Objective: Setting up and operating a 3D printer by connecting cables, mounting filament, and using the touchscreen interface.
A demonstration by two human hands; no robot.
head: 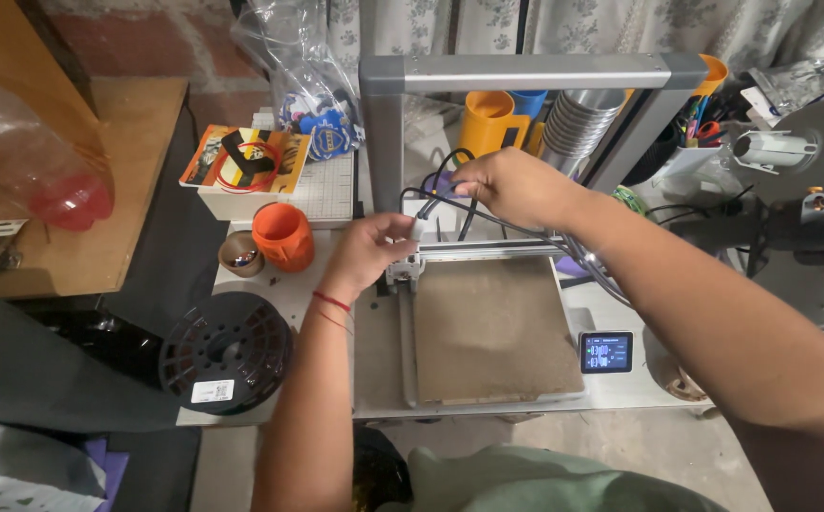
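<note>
A 3D printer (516,85) with a grey gantry frame stands on a pale table (270,294), its brown print bed (492,327) bare and open toward the near edge. Room is tight at the far side, where an orange cup (284,237), a small brown bowl (240,253) and a box with a red cable (246,175) crowd the far left corner. A black filament spool (227,353) lies flat at the near left edge, partly overhanging it. A small touchscreen (606,352) sits right of the bed.

The left hand (369,251) pinches a small pale connector (416,230) between thumb and fingertips, just above the bed's far left corner. The right hand (516,185), farther back under the gantry, is curled around a bundle of black cables (440,190); whether it grips firmly or merely guides them is hard to tell.
</note>
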